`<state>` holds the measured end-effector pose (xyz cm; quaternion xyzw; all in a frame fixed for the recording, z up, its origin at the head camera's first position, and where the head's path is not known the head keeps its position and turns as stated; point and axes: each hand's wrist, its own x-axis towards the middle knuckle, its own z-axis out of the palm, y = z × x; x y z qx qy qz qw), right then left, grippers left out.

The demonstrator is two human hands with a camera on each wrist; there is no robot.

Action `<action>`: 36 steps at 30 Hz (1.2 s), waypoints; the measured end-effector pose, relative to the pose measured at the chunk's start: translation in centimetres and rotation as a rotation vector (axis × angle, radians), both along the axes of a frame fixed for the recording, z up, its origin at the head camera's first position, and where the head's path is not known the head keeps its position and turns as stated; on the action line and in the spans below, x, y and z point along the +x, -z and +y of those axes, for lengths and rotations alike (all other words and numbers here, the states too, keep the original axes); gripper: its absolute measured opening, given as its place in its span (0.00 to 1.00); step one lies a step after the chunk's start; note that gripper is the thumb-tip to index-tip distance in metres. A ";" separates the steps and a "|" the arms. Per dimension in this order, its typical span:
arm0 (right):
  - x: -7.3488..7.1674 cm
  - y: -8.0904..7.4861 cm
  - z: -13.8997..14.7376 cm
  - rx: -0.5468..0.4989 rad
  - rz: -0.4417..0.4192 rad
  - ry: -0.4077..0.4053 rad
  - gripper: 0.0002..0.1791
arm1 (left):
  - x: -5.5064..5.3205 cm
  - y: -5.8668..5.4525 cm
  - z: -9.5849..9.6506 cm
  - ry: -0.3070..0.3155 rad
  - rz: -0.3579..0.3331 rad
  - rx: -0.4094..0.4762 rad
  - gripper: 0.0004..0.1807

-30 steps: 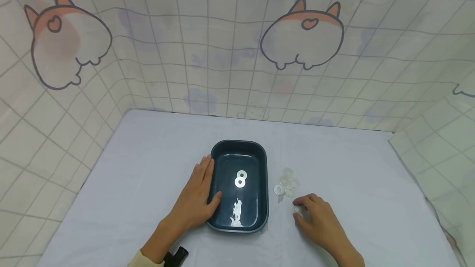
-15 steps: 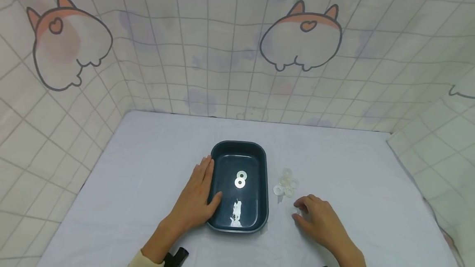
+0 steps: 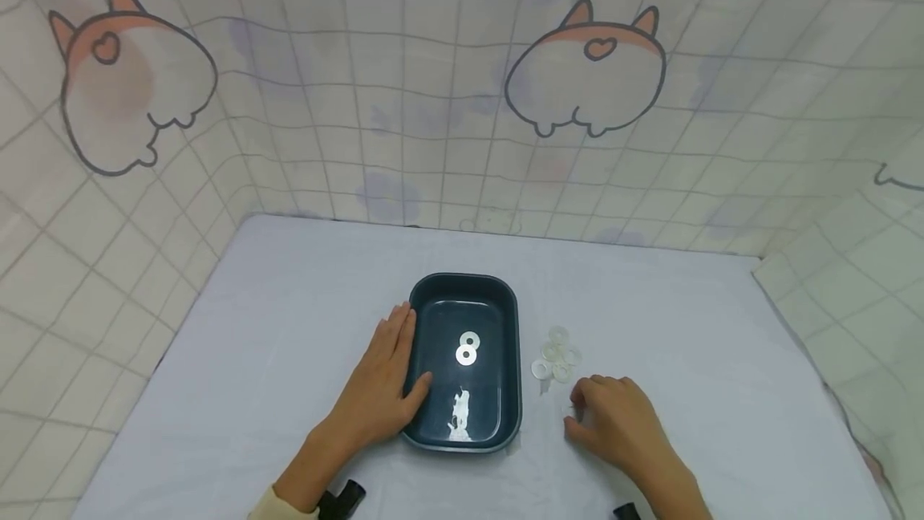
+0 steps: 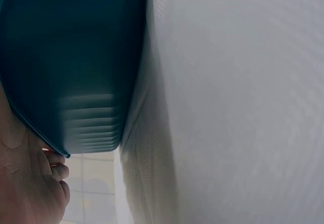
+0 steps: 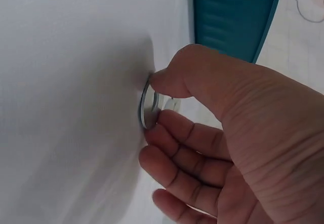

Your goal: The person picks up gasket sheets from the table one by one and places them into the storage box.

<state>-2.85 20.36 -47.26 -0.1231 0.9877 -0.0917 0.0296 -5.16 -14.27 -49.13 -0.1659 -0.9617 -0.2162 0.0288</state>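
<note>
A dark teal tray (image 3: 462, 424) lies on the white cloth, with two flat metal washers (image 3: 466, 355) overlapping inside it. My left hand (image 3: 382, 379) rests along the tray's left rim, fingers straight and thumb over the edge. To the tray's right, my right hand (image 3: 617, 424) is low over the cloth. In the right wrist view its thumb and fingers pinch a shiny washer (image 5: 147, 107), which stands tilted on edge close to the cloth. Just beyond that hand is a loose cluster of pale, ring-shaped washers (image 3: 556, 353). The left wrist view shows the tray's outer side (image 4: 76, 67).
White cloth (image 3: 325, 263) covers the table around the tray. Grid-patterned curtains (image 3: 433, 103) with animal drawings enclose its back and sides. Black wrist straps (image 3: 346, 497) show at the bottom edge.
My right hand has turned slightly and shifted a little, its wrist strap coming into view. The left hand, the tray and the washers inside stay where they were.
</note>
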 end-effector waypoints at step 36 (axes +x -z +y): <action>1.5 1.6 -0.6 -0.139 0.162 0.073 0.10 | 0.1 0.5 0.0 -0.003 0.018 0.013 0.51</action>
